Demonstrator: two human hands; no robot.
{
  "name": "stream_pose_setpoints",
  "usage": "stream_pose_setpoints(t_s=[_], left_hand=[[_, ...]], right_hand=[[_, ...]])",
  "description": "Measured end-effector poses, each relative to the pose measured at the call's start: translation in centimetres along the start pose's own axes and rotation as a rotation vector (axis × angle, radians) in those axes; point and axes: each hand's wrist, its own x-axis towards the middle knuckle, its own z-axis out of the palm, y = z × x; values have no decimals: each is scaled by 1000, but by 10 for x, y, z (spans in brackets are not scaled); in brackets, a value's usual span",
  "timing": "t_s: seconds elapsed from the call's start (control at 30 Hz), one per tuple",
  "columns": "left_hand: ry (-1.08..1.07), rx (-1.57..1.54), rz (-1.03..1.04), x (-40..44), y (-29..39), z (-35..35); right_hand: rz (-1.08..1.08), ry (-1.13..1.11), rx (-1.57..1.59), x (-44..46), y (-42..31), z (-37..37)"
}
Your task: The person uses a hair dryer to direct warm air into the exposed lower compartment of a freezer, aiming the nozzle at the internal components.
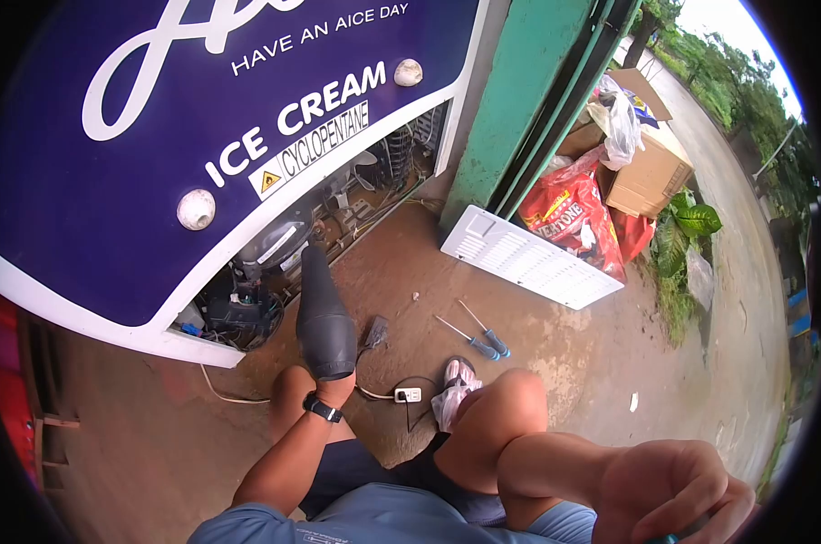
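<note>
My left hand (336,390), with a watch on its wrist, is closed around the rear of a black blower (325,326). The blower's long tapered nozzle points into the uncovered bottom compartment of an ice cream freezer (157,245). Inside are a dark compressor (279,238), wires and dusty parts. On the right, my right hand (678,490) is raised near the lower edge of the view, its fingers curled. A bit of teal shows below them, too little to name. Two screwdrivers (485,346) with blue and black handles lie on the ground before my foot.
A white slotted panel (530,257) leans by the green post (510,109). Behind it stand a red sack (574,213) and a cardboard box (651,172). A white socket outlet (408,395) with a plugged-in cord and a black plug (374,333) lie on the floor.
</note>
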Motion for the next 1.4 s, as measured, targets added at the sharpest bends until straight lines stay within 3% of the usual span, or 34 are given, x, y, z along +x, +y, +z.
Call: stream_pose_setpoints(t_s=[0.17, 0.23, 0.3, 0.37, 0.43, 0.53, 0.87, 1.4], left_hand=[[-31, 41, -79, -29, -8, -40], [-178, 412, 167, -44, -10, -63], [-174, 465, 186, -44, 7, -87], [-89, -200, -360, -25, 37, -109], [-24, -91, -312, -30, 31, -118], [-62, -263, -529, -31, 26, -138], [89, -557, -578, 15, 32, -161], [150, -545, -607, 42, -3, -159]], right_hand=[[106, -72, -74, -1, -6, 9], [105, -94, -33, -4, -3, 13], [118, -115, 15, -6, 1, 15], [122, -130, 57, -8, 3, 18], [136, -144, 57, -8, 4, 21], [129, -129, 69, -10, 5, 27], [146, -141, 75, -11, 5, 31], [104, -137, 118, -8, 8, 18]])
